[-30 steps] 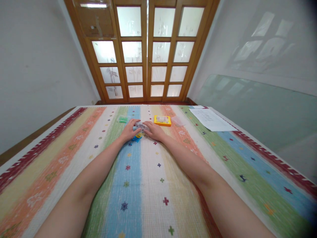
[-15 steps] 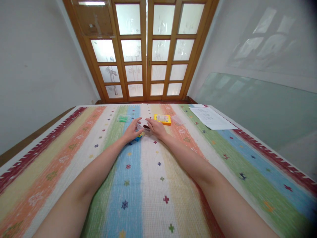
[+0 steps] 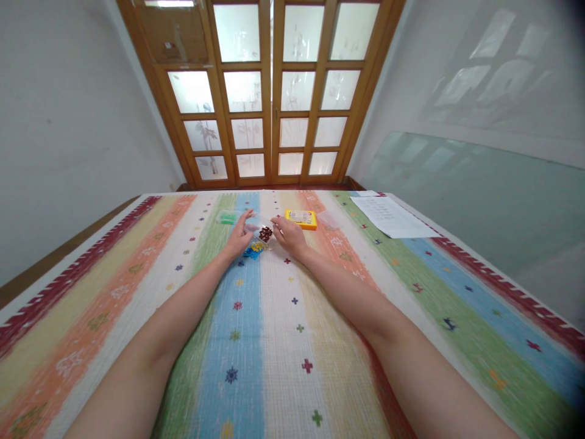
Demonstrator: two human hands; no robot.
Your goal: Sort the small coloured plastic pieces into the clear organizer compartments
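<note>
Between my hands is a clear, see-through plastic container (image 3: 256,224), tilted, with small dark brown pieces (image 3: 265,234) gathered at its near right end. My left hand (image 3: 238,235) grips its left side, thumb and forefinger spread around it. At the right end, my right hand (image 3: 289,236) pinches its edge with the fingers drawn together. Just below the container, small blue and yellow pieces (image 3: 254,250) lie in a heap by the left hand. The exact shape of the container is hard to make out.
A clear box with green pieces (image 3: 227,217) stands beyond my left hand. Past the right hand lies a yellow box (image 3: 307,217), with a clear plastic piece (image 3: 329,221) beside it. Printed paper sheets (image 3: 390,216) rest at the right on the striped tablecloth (image 3: 278,341).
The container has tipped, so the brown pieces show as a larger cluster. My left hand has shifted slightly left, uncovering more of the blue and yellow pieces.
</note>
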